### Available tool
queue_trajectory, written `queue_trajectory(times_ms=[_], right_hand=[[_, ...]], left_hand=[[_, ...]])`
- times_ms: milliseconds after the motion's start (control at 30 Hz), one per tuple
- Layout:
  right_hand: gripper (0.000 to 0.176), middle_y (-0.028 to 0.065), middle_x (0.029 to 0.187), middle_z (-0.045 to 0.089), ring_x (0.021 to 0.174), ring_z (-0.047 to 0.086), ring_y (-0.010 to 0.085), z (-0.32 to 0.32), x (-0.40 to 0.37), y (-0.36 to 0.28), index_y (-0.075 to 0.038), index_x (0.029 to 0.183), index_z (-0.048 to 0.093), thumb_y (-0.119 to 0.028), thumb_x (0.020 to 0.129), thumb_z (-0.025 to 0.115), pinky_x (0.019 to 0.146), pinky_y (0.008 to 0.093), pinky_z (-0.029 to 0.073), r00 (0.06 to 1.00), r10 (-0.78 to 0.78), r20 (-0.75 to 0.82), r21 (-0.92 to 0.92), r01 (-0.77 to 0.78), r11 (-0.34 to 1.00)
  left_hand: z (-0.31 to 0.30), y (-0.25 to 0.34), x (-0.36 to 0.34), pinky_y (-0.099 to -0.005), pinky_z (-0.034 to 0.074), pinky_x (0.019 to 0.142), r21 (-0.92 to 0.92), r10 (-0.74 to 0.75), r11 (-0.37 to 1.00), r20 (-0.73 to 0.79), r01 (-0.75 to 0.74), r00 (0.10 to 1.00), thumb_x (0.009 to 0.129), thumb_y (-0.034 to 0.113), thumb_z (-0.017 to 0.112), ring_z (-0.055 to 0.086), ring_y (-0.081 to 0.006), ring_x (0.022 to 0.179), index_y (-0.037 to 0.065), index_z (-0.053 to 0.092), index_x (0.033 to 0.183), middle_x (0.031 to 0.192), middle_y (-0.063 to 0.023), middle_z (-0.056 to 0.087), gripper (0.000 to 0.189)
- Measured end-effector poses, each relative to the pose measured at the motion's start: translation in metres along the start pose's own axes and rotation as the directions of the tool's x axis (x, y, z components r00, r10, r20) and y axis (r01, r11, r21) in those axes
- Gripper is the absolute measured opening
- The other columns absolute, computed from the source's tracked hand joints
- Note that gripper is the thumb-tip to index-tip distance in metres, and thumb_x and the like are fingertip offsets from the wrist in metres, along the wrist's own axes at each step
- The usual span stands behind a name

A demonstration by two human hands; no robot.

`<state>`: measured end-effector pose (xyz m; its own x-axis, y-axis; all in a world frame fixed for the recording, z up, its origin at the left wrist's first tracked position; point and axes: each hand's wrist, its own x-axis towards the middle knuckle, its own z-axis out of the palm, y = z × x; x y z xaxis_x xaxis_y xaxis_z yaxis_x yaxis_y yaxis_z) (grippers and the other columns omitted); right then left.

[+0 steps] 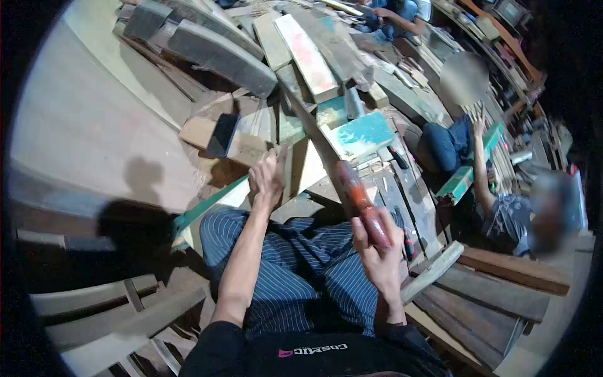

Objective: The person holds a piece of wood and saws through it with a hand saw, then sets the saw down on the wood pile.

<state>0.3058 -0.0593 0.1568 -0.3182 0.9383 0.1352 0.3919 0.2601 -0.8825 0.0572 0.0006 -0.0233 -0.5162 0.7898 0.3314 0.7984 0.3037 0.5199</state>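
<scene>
My right hand is wrapped round the red and orange handle of a handsaw. The saw's long dull blade points away and to the left, across the wood in front of me. My left hand is closed at the edge of a wooden block left of the blade, its thumb pointing forward. The fingers' undersides are hidden. Just beyond that hand lies a pale wood piece with a dark flat part against it. A block with a turquoise-painted face sits right of the blade.
Stacked timber rises ahead. A green-edged board slants by my left knee. A red-and-black tool lies on planks at right. A co-worker sits at right by a green beam; another person is farther back.
</scene>
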Motion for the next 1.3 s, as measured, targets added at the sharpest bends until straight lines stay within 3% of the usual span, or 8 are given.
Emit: queue_trajectory(times_ms=[133, 167, 300, 467, 533, 767, 900, 1300], right_hand=[[0.030, 0.0213, 0.086, 0.063, 0.074, 0.067, 0.0408, 0.007, -0.004, 0.018, 0.000, 0.109, 0.053, -0.004, 0.084, 0.069, 0.064, 0.0392, 0.052, 0.983, -0.127, 0.131, 0.059, 0.120, 0.991], [0.023, 0.0173, 0.075, 0.061, 0.062, 0.066, 0.0292, 0.017, -0.007, 0.031, -0.002, 0.104, 0.055, -0.008, 0.088, 0.070, 0.055, 0.0342, 0.049, 0.979, -0.199, 0.044, 0.093, 0.194, 0.977], [0.034, 0.0234, 0.086, 0.063, 0.070, 0.063, 0.0444, 0.011, -0.015, 0.046, -0.002, 0.114, 0.047, -0.005, 0.087, 0.066, 0.060, 0.0444, 0.048, 0.972, -0.155, 0.175, 0.199, 0.119, 0.973], [0.030, 0.0217, 0.078, 0.062, 0.066, 0.063, 0.0411, 0.005, -0.009, 0.044, -0.003, 0.112, 0.049, -0.008, 0.088, 0.067, 0.057, 0.0405, 0.047, 0.987, -0.131, 0.098, 0.120, 0.119, 0.986], [0.023, 0.0152, 0.069, 0.059, 0.057, 0.064, 0.0244, 0.004, -0.004, 0.033, -0.003, 0.103, 0.055, -0.012, 0.089, 0.071, 0.052, 0.0344, 0.046, 0.990, -0.124, 0.060, 0.141, 0.115, 0.983], [0.020, 0.0138, 0.061, 0.054, 0.046, 0.051, 0.0207, 0.009, 0.003, 0.013, -0.002, 0.094, 0.055, -0.013, 0.088, 0.071, 0.049, 0.0308, 0.041, 0.998, -0.046, 0.051, 0.020, 0.045, 0.999], [0.022, 0.0066, 0.064, 0.046, 0.058, 0.041, 0.0123, 0.009, 0.014, -0.010, -0.001, 0.087, 0.050, -0.014, 0.091, 0.066, 0.053, 0.0286, 0.036, 0.997, -0.053, 0.052, 0.041, 0.051, 0.998], [0.019, 0.0156, 0.063, 0.052, 0.052, 0.049, 0.0250, 0.035, 0.043, 0.013, 0.000, 0.097, 0.052, -0.012, 0.092, 0.065, 0.054, 0.0351, 0.043, 0.987, -0.156, 0.050, 0.087, 0.151, 0.985]], left_hand=[[-0.004, -0.004, -0.002, -0.0533, 0.048, 0.070, 0.056, -0.013, 0.998, 0.121, 0.007, 0.993, 0.090, 0.009, 0.054, 0.063, -0.0452, 0.083, -0.001, 0.065, 0.094, 0.090, -0.0251, 0.066, 0.015], [-0.002, -0.002, -0.002, -0.0516, 0.047, 0.062, -0.056, 0.021, 0.998, 0.031, -0.020, 0.999, 0.084, 0.002, 0.057, 0.064, -0.0435, 0.075, -0.002, 0.065, 0.089, 0.085, -0.0250, 0.066, 0.009], [0.005, -0.003, 0.002, -0.0546, 0.047, 0.067, 0.104, -0.008, 0.995, 0.033, 0.005, 0.999, 0.103, 0.044, 0.035, 0.062, -0.0482, 0.075, -0.004, 0.067, 0.084, 0.079, -0.0300, 0.064, 0.061], [0.005, 0.006, 0.007, -0.0558, 0.047, 0.066, 0.132, -0.099, 0.987, 0.079, 0.088, 0.992, 0.104, 0.047, 0.032, 0.063, -0.0475, 0.071, -0.004, 0.065, 0.080, 0.072, -0.0289, 0.063, 0.066], [0.020, -0.015, 0.006, -0.0538, 0.049, 0.063, 0.191, -0.106, 0.978, 0.101, 0.085, 0.989, 0.103, 0.045, 0.038, 0.064, -0.0442, 0.069, -0.001, 0.066, 0.080, 0.071, -0.0266, 0.064, 0.059], [-0.003, -0.004, -0.006, -0.0491, 0.052, 0.067, 0.047, -0.018, 0.999, 0.123, 0.012, 0.992, 0.088, 0.017, 0.056, 0.065, -0.0427, 0.079, 0.001, 0.067, 0.087, 0.083, -0.0246, 0.066, 0.020], [-0.010, 0.011, -0.001, -0.0527, 0.051, 0.069, -0.052, -0.127, 0.990, 0.055, 0.130, 0.990, 0.100, 0.041, 0.045, 0.064, -0.0468, 0.078, -0.003, 0.067, 0.084, 0.084, -0.0271, 0.065, 0.051], [-0.015, 0.021, -0.007, -0.0534, 0.051, 0.068, -0.076, -0.122, 0.989, 0.112, 0.131, 0.986, 0.103, 0.044, 0.037, 0.065, -0.0463, 0.076, 0.000, 0.067, 0.085, 0.082, -0.0271, 0.065, 0.057]])
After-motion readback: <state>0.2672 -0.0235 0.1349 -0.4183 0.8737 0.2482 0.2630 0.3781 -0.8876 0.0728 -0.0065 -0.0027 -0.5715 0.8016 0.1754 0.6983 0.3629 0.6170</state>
